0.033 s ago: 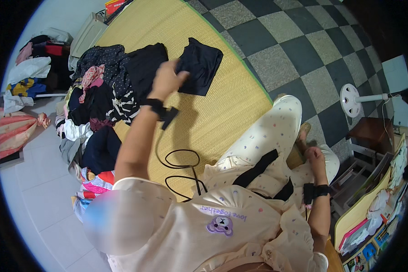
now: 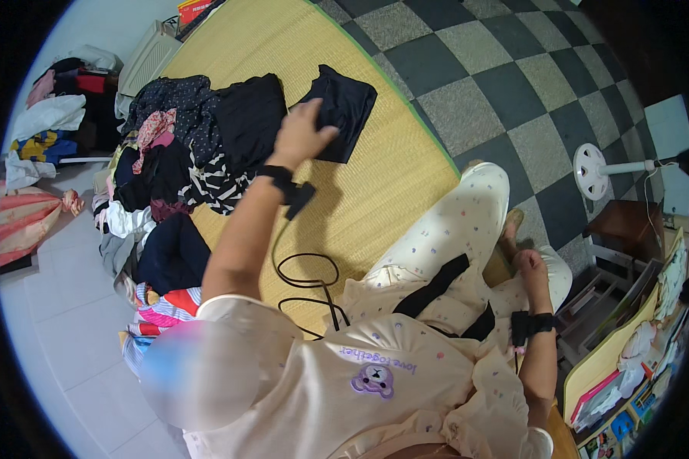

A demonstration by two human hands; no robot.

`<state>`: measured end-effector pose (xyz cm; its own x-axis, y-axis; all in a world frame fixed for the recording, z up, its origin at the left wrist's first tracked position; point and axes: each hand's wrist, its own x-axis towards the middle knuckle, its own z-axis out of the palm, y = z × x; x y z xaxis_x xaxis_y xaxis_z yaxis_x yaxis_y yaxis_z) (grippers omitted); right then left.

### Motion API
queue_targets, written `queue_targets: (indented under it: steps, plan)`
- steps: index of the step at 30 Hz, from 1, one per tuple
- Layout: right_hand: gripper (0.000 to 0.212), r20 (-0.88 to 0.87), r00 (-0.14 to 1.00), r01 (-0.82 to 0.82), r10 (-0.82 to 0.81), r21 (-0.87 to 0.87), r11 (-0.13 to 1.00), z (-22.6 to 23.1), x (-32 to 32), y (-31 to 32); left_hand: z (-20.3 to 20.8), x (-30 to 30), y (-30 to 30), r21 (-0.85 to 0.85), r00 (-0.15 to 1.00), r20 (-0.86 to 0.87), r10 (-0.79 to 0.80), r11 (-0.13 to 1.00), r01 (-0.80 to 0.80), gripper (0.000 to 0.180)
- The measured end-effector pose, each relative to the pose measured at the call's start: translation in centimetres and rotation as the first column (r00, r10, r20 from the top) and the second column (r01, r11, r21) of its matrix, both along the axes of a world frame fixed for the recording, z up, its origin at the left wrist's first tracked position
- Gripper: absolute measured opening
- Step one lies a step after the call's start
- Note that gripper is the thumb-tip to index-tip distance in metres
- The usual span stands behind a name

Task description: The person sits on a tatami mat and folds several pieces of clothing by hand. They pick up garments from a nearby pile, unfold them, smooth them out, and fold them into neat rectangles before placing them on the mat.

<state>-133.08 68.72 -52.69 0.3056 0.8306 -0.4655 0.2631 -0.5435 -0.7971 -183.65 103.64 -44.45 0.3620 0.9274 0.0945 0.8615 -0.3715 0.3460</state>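
Observation:
My left hand (image 2: 302, 136) reaches over the straw mat, above the lower left part of a small black folded garment (image 2: 350, 107). Its thumb stands apart from the fingers and it holds nothing; whether it touches the cloth I cannot tell. Left of that hand lies a larger black garment (image 2: 249, 115), beside a dark dotted one (image 2: 168, 99). My right hand (image 2: 531, 264) rests at my right knee with its fingers curled in, and nothing shows in them. Both wrists wear black straps, and a black cable (image 2: 308, 283) trails from the left one.
A heap of mixed clothes (image 2: 157, 180) runs along the mat's left side. The yellow straw mat (image 2: 375, 199) has a green edge by the checkered floor (image 2: 497, 84). A white fan (image 2: 592, 170) and a wooden stool (image 2: 628, 229) stand at the right. More clothes (image 2: 53, 118) lie far left.
My left hand has shifted a little to the right, further over the small black garment. My right hand stays at the knee.

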Motion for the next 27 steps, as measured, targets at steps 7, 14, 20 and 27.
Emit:
queue_targets:
  steps: [7,14,20,27]
  plan:
    - [0.012,0.131,0.991,-0.018,0.016,0.017,1.0,0.3,-0.7,-0.5,-4.1,5.5,0.2,-0.3,0.971,-0.173,0.166,0.93,-0.212,0.061]
    - [0.016,0.238,0.963,-0.143,0.128,0.045,0.989,2.7,-1.9,0.3,3.7,-2.8,4.4,-0.355,0.575,0.727,0.375,0.922,-0.153,0.036]
    - [0.018,0.261,0.956,-0.137,0.136,-0.013,0.99,3.4,-2.4,0.9,14.5,-13.8,6.8,0.019,0.751,0.599,0.279,0.932,-0.362,0.032]
    - [0.015,0.244,0.96,-0.16,0.134,0.087,0.983,1.9,-1.6,0.1,8.0,-11.7,3.1,0.073,0.906,-0.35,0.239,0.971,-0.228,0.061]
